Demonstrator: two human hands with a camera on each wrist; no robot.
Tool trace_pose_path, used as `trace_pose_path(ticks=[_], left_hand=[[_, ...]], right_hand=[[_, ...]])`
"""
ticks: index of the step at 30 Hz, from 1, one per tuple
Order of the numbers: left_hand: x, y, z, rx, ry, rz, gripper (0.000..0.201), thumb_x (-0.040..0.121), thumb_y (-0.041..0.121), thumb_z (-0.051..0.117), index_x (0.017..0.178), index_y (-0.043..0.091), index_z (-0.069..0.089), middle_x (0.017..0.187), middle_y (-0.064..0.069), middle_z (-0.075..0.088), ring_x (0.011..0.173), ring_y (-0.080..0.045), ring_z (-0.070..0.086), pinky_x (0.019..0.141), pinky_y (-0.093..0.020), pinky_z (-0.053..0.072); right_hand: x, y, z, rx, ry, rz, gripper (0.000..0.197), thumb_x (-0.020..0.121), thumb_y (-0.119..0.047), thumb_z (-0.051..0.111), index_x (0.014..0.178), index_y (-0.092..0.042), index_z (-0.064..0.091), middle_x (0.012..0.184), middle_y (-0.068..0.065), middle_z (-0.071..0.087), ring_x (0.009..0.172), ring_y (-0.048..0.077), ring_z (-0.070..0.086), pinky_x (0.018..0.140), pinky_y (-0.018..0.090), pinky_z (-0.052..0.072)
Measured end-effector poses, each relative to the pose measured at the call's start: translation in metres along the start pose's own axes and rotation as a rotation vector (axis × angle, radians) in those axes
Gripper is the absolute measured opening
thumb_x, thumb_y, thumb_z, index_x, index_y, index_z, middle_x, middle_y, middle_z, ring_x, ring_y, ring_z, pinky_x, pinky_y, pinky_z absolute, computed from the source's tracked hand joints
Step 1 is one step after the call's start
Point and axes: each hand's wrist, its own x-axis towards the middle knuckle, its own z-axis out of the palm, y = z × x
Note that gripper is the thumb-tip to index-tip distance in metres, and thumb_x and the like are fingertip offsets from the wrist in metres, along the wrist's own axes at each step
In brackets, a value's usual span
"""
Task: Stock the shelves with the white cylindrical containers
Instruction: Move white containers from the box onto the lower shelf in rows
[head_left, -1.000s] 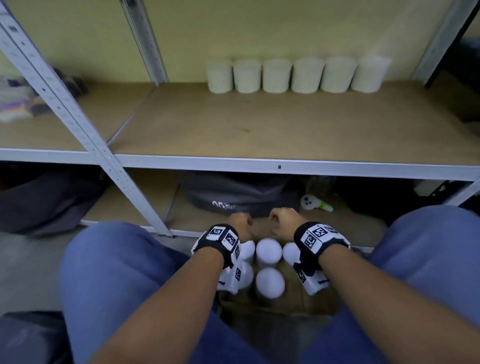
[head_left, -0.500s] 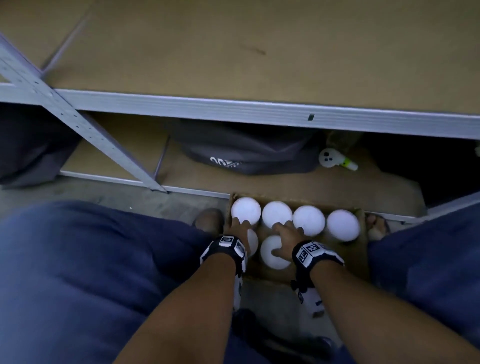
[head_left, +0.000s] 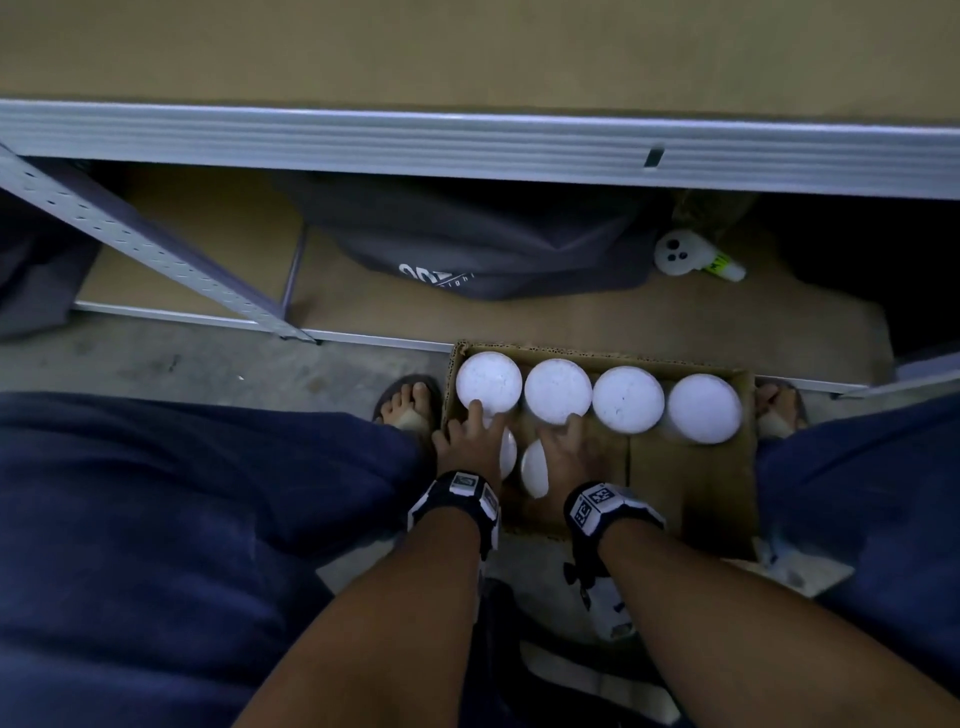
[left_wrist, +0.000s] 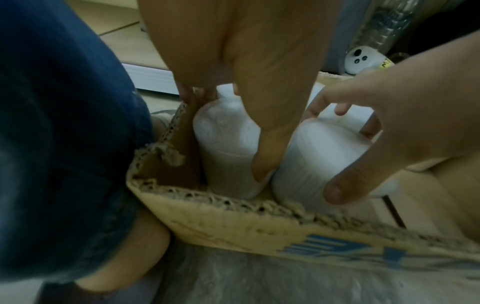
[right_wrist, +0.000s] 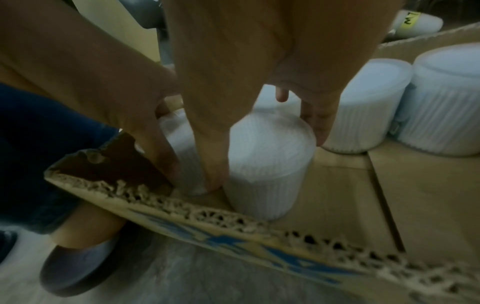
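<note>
A cardboard box (head_left: 691, 493) lies on the floor between my feet. Four white ribbed containers stand along its back wall, the leftmost (head_left: 488, 384) at the corner. Two more stand in the front row. My left hand (head_left: 470, 431) grips the front left container (left_wrist: 223, 160), thumb down between the two containers and fingers on its far side. My right hand (head_left: 563, 441) grips the front right container (right_wrist: 265, 185) the same way, thumb in the gap. Both containers still stand on the box floor, and both hands largely hide them in the head view.
The metal front edge of a shelf (head_left: 467, 140) runs across above the box, with a slanted upright post (head_left: 156, 254) at the left. On the bottom shelf lie a grey bag (head_left: 483, 244) and a white bottle (head_left: 685, 254). My sandalled foot (head_left: 408, 405) and blue-clad knees flank the box.
My head has tilted down, so the row of containers on the shelf is out of view. Both hands have settled lower around the two front containers.
</note>
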Motion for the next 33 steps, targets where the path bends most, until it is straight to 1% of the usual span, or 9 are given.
trace_pose_path(ticks=[2, 6, 11, 16, 19, 21, 23, 27, 33], left_hand=[[-0.002, 0.001, -0.007, -0.016, -0.021, -0.016, 0.061, 0.066, 0.029, 0.073, 0.122, 0.030, 0.051, 0.130, -0.009, 0.045, 0.094, -0.032, 0.058, 0.079, -0.041, 0.043], [-0.001, -0.001, -0.012, -0.040, -0.061, 0.024, 0.079, 0.068, 0.029, 0.074, 0.135, 0.027, 0.033, 0.139, -0.010, 0.028, 0.114, -0.036, 0.047, 0.093, -0.046, 0.039], [-0.010, -0.002, -0.034, -0.212, -0.193, 0.009, 0.087, 0.064, 0.040, 0.079, 0.133, 0.033, 0.027, 0.144, -0.008, 0.016, 0.127, -0.040, 0.035, 0.099, -0.052, 0.043], [-0.029, -0.002, -0.078, -0.149, -0.157, 0.061, 0.086, 0.071, 0.043, 0.073, 0.141, 0.030, 0.024, 0.153, -0.011, 0.009, 0.140, -0.043, 0.019, 0.113, -0.052, 0.023], [-0.036, 0.001, -0.112, -0.124, -0.159, 0.127, 0.089, 0.066, 0.042, 0.076, 0.140, 0.032, 0.028, 0.150, -0.006, 0.015, 0.138, -0.038, 0.027, 0.107, -0.050, 0.038], [-0.044, 0.005, -0.140, -0.091, -0.119, 0.204, 0.068, 0.063, 0.035, 0.074, 0.123, 0.024, 0.045, 0.134, -0.004, 0.035, 0.126, -0.034, 0.036, 0.097, -0.049, 0.046], [-0.052, 0.006, -0.168, -0.093, -0.057, 0.240, 0.060, 0.063, 0.029, 0.075, 0.116, 0.019, 0.051, 0.127, -0.005, 0.043, 0.119, -0.032, 0.038, 0.094, -0.049, 0.048], [-0.068, 0.004, -0.225, -0.154, 0.039, 0.248, 0.088, 0.050, 0.036, 0.084, 0.127, 0.035, 0.041, 0.119, -0.002, 0.031, 0.113, -0.036, 0.047, 0.089, -0.050, 0.052], [-0.104, 0.009, -0.294, -0.164, 0.104, 0.331, 0.086, 0.057, 0.040, 0.082, 0.130, 0.036, 0.039, 0.119, 0.001, 0.031, 0.114, -0.029, 0.045, 0.088, -0.047, 0.052]], right_hand=[[-0.005, -0.003, -0.005, -0.085, 0.069, -0.011, 0.076, 0.045, -0.058, 0.082, 0.107, -0.019, 0.062, 0.114, 0.010, 0.035, 0.103, 0.028, 0.058, 0.088, 0.033, 0.050], [-0.016, 0.002, -0.022, -0.085, -0.004, -0.078, 0.078, 0.064, -0.049, 0.075, 0.129, -0.020, 0.042, 0.135, 0.013, 0.028, 0.122, 0.031, 0.042, 0.102, 0.037, 0.041], [-0.033, 0.010, -0.049, -0.055, -0.036, -0.076, 0.092, 0.048, -0.065, 0.069, 0.128, -0.037, 0.034, 0.132, 0.005, 0.028, 0.126, 0.035, 0.038, 0.106, 0.052, 0.037], [-0.043, 0.011, -0.093, -0.048, -0.165, -0.082, 0.086, 0.058, -0.040, 0.079, 0.130, -0.034, 0.031, 0.142, 0.006, 0.014, 0.126, 0.037, 0.033, 0.099, 0.052, 0.042], [-0.052, 0.004, -0.125, -0.061, -0.122, -0.091, 0.090, 0.064, -0.037, 0.080, 0.138, -0.032, 0.029, 0.146, 0.008, 0.014, 0.132, 0.039, 0.029, 0.103, 0.049, 0.041], [-0.060, 0.000, -0.150, -0.101, -0.110, -0.114, 0.087, 0.067, -0.037, 0.079, 0.139, -0.028, 0.031, 0.147, 0.009, 0.021, 0.135, 0.039, 0.028, 0.103, 0.045, 0.041], [-0.069, -0.005, -0.177, -0.107, -0.085, -0.137, 0.084, 0.063, -0.038, 0.079, 0.134, -0.027, 0.035, 0.146, 0.010, 0.029, 0.132, 0.038, 0.033, 0.097, 0.042, 0.045], [-0.093, -0.012, -0.230, -0.120, 0.025, -0.177, 0.092, 0.053, -0.046, 0.080, 0.132, -0.032, 0.035, 0.138, 0.007, 0.024, 0.125, 0.039, 0.033, 0.094, 0.047, 0.047], [-0.148, -0.007, -0.303, -0.082, 0.144, -0.239, 0.088, 0.059, -0.042, 0.080, 0.135, -0.038, 0.036, 0.119, 0.000, 0.026, 0.116, 0.030, 0.034, 0.090, 0.045, 0.050]])
